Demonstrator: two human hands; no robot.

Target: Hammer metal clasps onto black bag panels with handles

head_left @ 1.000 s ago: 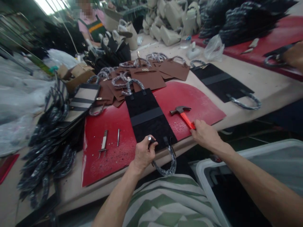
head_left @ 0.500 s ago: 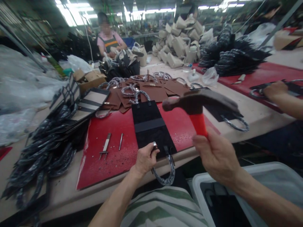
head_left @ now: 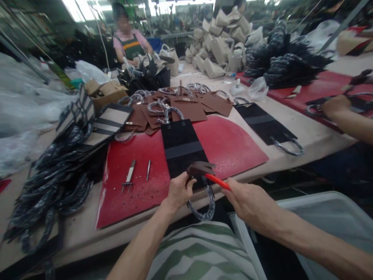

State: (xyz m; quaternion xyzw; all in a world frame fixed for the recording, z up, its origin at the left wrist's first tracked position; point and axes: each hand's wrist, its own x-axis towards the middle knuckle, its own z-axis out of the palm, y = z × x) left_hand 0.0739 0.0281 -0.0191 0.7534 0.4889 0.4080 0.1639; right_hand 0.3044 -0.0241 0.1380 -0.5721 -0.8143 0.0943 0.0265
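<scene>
My right hand (head_left: 247, 200) grips the red handle of a claw hammer (head_left: 201, 168), its head down at the top of my left fist. My left hand (head_left: 178, 190) is closed around a metal punch, mostly hidden by fingers and hammer head. Both are over the near end of a black bag panel (head_left: 182, 144) lying on a red mat (head_left: 233, 144). A plastic-wrapped bag handle (head_left: 208, 212) hangs from that end over the table edge. Left of the panel lie a pronged punch (head_left: 129, 175) and a thin metal rod (head_left: 148, 170).
Brown bag panels (head_left: 186, 109) lie behind the mat, and another black panel (head_left: 265, 124) lies right. Wrapped black pieces (head_left: 58, 171) are heaped left. A white bin (head_left: 329, 214) stands below right. A co-worker's hand (head_left: 336, 107) works at far right; another person (head_left: 131, 42) is behind.
The hammer has swung down and left from its raised position onto the top of my left fist. My left hand stays in place over the panel. The far-right black panel now shows fully.
</scene>
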